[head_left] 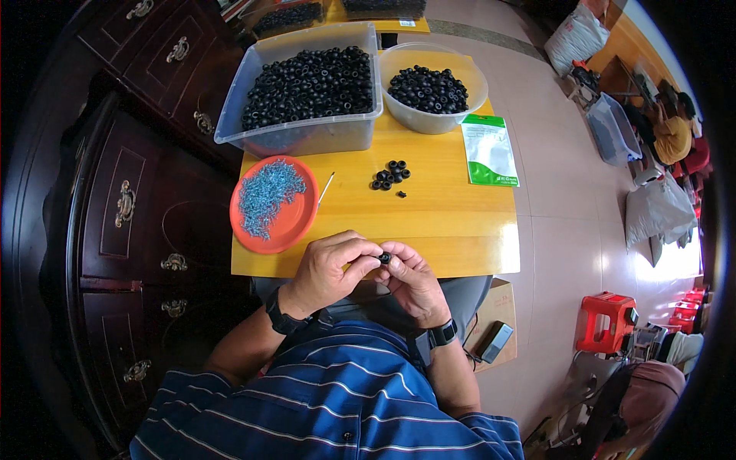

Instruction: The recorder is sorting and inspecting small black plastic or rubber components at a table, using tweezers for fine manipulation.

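Observation:
Over the front edge of the table, my left hand [330, 267] and my right hand [415, 287] meet fingertip to fingertip. Pinched between them is a small black round plastic part [385, 258] with a hollow in its end. Fingers cover most of it. Beyond my hands lies a loose group of similar black parts [392, 175], with one smaller dark piece [402, 195] just in front. To the left, an orange-red plate [301, 222] holds a heap of small silvery screws [267, 194]. A thin white-and-dark stick-like tool [327, 187] rests beside the plate.
At the table's back stand a rectangular clear bin [307, 138] and a round clear tub [429, 123], both filled with black parts. A green-and-white packet [491, 152] lies at the right edge. Dark drawers [126, 207] flank the left. Other people sit far right, near a red stool [606, 322].

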A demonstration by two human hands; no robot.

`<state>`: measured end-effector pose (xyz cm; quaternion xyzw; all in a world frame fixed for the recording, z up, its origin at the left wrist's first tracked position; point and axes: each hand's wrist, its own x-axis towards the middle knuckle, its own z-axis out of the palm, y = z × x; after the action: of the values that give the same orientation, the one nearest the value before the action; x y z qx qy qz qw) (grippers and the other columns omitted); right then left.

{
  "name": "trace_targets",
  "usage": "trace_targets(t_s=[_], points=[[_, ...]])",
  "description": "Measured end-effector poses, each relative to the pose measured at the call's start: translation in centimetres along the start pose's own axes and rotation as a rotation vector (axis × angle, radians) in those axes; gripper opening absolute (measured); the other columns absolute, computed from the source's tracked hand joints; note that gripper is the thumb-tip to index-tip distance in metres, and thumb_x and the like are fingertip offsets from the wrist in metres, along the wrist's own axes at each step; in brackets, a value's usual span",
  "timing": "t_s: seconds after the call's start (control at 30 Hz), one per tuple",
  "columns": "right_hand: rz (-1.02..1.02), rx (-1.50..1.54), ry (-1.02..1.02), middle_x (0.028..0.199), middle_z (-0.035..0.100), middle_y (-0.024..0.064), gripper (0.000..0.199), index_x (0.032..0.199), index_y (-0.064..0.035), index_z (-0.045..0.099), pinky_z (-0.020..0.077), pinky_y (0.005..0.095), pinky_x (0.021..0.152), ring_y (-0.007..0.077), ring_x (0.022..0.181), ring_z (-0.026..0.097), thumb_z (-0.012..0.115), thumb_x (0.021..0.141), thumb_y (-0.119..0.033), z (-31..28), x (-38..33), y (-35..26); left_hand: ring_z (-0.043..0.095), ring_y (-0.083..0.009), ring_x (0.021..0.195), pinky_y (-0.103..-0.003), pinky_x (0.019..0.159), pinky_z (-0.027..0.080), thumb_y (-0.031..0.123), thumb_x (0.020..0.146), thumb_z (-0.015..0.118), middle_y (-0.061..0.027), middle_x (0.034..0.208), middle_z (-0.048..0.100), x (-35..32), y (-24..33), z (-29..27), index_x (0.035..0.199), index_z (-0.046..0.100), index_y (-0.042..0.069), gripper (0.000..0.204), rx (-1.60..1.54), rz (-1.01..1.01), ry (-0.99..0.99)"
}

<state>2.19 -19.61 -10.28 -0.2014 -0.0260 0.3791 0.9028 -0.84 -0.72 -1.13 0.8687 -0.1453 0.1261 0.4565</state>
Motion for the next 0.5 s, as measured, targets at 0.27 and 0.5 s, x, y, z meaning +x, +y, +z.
trace_targets(t_s=[0.27, 0.5], points=[[-0.029, 0.004, -0.007, 0.111, 0.069, 0.0045, 0.024, 0.125, -0.0041, 0.062, 0.0583, 0.0276, 0.088, 0.0122, 0.091, 0.068, 0.065, 0.102, -0.011, 0.0, 0.2, 0.3, 0.07, -0.0227, 0.075, -0.032, 0.064, 0.053, -0.003, 0.085, 0.075, -0.0113, 0.087, 0.071, -0.1, 0.1, -0.2, 0.098, 0.071, 0.0, 0.014, -0.001, -0.02, 0.017], [-0.059, -0.042, 0.013, 0.107, 0.068, 0.0036, 0.023, 0.123, -0.0071, 0.058, 0.0571, 0.0269, 0.087, 0.0129, 0.092, 0.068, 0.065, 0.102, -0.012, 0.7, 0.2, 0.4, 0.07, -0.0211, 0.073, -0.03, 0.064, 0.054, -0.003, 0.085, 0.075, -0.011, 0.087, 0.071, -0.4, 0.1, -0.1, 0.098, 0.071, -0.001, 0.014, -0.013, -0.024, 0.04]])
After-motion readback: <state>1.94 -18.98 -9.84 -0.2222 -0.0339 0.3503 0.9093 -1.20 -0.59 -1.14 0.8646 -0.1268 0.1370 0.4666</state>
